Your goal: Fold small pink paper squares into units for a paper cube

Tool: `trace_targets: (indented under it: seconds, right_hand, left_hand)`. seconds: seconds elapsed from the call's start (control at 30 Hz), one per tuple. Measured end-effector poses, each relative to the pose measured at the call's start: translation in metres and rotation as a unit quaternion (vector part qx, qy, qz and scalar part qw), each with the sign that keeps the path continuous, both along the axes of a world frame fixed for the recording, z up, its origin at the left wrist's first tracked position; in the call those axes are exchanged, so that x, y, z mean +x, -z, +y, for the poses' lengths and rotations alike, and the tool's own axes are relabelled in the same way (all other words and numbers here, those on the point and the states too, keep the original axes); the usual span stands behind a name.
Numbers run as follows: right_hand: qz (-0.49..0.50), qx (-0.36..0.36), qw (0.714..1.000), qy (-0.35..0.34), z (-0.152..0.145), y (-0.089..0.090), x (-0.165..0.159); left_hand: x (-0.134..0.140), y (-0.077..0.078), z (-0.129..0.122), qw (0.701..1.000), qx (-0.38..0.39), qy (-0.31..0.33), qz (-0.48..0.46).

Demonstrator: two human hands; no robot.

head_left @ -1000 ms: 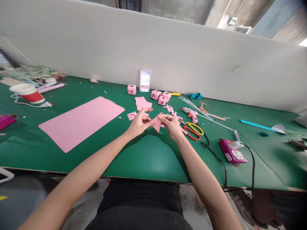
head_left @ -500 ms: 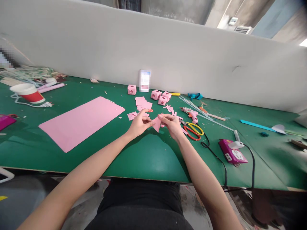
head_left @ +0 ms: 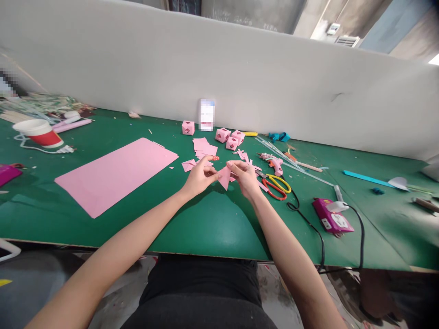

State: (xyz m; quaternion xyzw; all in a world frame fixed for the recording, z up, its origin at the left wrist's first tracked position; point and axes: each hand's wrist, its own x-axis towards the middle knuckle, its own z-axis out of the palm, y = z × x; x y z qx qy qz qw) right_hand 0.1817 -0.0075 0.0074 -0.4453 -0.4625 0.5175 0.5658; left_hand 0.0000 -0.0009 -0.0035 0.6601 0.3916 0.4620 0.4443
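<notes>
Between my two hands is a small folded piece of pink paper, its pointed end hanging down. My left hand pinches its left edge between thumb and fingers. The fingertips of my right hand grip its upper right corner. Behind my left hand lie small pink paper squares and a folded pink piece. Narrow pink strips lie partly hidden behind my right hand. Scissors with red and yellow handles rest just right of that hand.
A large pink sheet covers the left side of the green table. Several pink paper cubes and a phone stand at the back. On the right are a glue gun, a purple power socket and its black cable.
My right fingers have shifted very slightly on the folded pink paper. Both hands keep hold of it, and everything else lies as before.
</notes>
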Motion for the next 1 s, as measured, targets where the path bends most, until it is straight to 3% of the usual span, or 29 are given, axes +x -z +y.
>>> trace_targets:
  seconds: [0.23, 0.47, 0.77, 1.0]
  right_hand:
    - [0.043, 0.008, 0.999, -0.005, 0.001, 0.002, 0.001]
    - [0.024, 0.012, 1.000, 0.009, -0.002, 0.001, -0.009]
    - [-0.053, 0.024, 0.998, 0.010, 0.005, 0.009, 0.001]
    - [-0.002, -0.005, 1.000, -0.023, 0.003, 0.008, -0.009]
  left_hand:
    - [0.001, -0.003, -0.004, 1.000, 0.003, 0.011, -0.004]
    - [0.003, -0.003, -0.002, 1.000, 0.011, 0.007, -0.018]
    - [0.001, -0.003, 0.005, 0.993, 0.006, -0.095, -0.070]
    - [-0.001, 0.002, 0.010, 0.991, -0.001, -0.113, -0.078]
